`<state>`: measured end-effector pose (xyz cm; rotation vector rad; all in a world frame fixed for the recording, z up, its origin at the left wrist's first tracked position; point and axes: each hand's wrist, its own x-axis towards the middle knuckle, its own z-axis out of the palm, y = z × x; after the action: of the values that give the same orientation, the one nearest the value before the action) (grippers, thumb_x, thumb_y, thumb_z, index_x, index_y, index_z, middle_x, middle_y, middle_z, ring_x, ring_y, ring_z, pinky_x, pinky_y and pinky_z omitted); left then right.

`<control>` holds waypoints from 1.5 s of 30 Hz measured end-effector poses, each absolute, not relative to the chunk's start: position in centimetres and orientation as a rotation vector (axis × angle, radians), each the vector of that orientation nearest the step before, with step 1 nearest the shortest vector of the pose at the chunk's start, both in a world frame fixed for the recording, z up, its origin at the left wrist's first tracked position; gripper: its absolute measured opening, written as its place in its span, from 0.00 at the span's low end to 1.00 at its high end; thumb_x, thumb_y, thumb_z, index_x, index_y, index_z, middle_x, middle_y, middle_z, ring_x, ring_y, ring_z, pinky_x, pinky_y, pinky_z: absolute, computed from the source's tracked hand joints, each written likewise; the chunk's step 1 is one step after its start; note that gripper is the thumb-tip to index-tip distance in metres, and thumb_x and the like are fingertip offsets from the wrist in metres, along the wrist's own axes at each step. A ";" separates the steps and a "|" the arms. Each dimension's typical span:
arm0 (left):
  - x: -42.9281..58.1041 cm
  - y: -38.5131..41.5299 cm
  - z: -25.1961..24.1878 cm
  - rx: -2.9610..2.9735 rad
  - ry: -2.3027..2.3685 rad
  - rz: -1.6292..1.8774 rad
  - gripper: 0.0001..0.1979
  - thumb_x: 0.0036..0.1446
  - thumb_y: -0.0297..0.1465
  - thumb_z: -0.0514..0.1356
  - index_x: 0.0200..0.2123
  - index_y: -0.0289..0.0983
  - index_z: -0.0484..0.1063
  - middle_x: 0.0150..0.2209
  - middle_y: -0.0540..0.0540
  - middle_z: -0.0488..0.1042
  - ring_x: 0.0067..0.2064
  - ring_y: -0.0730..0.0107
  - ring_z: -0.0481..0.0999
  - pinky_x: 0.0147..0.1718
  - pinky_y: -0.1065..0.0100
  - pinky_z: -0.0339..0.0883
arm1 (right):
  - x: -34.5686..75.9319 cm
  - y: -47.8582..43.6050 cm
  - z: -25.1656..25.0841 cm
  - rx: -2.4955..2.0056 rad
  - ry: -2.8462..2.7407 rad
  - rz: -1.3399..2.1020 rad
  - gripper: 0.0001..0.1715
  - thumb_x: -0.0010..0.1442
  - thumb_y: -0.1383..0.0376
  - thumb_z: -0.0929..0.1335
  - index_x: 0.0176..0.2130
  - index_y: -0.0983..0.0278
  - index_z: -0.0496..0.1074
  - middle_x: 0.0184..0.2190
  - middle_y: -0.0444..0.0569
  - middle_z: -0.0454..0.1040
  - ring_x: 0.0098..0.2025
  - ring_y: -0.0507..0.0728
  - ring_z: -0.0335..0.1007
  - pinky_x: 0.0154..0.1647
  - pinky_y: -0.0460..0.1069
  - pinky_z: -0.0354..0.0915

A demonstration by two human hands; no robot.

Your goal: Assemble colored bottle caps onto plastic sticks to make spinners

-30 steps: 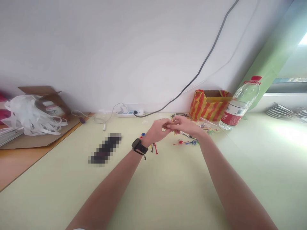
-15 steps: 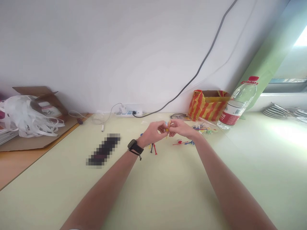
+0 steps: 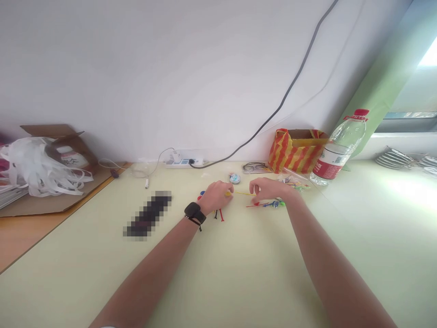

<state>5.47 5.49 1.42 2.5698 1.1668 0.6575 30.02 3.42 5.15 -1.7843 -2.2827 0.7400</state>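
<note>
Yellow stick lying crosswise in the gap between two hands, toward the tabletop's back edge.
Its long axis runs left to right, almost parallel to that back edge, the right end reaching the fingertips of the right hand; that hand is curved with thumb and forefinger apart, and I cannot tell whether it grips the stick. The left hand is curled palm-down over a yellow piece at its fingertips, its grip unclear. A red stick lies nearer the tabletop's front edge, roughly crosswise too, beside a blue arrow pointing left. A round pale-blue object sits beyond the hands, closer to the back edge.
</note>
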 end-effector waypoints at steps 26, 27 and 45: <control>7.4 4.8 4.1 1.959 0.792 1.225 0.13 0.60 0.39 0.67 0.44 0.38 0.79 0.44 0.42 0.78 0.39 0.67 0.82 0.42 0.64 0.79 | 27.2 2.9 6.6 -1.037 -1.549 1.372 0.10 0.60 0.59 0.72 0.39 0.62 0.74 0.33 0.46 0.77 0.35 0.52 0.71 0.44 0.51 0.68; 7.4 4.7 4.2 2.005 0.779 1.229 0.12 0.60 0.38 0.68 0.44 0.38 0.80 0.46 0.42 0.77 0.39 0.68 0.81 0.42 0.64 0.79 | 27.2 2.8 6.6 -1.044 -1.544 1.376 0.08 0.59 0.61 0.72 0.38 0.62 0.74 0.32 0.46 0.76 0.33 0.52 0.70 0.42 0.50 0.68; 7.3 4.3 3.1 2.261 0.758 0.921 0.08 0.58 0.31 0.64 0.28 0.37 0.70 0.31 0.48 0.77 0.33 0.69 0.76 0.38 0.65 0.74 | 28.3 4.6 3.9 -1.526 -2.062 0.661 0.15 0.62 0.68 0.64 0.47 0.60 0.74 0.32 0.45 0.74 0.33 0.55 0.67 0.32 0.47 0.61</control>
<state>7.29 4.27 3.10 2.2609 0.7579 0.9209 28.35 4.65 3.88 -1.5257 -2.0618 0.6613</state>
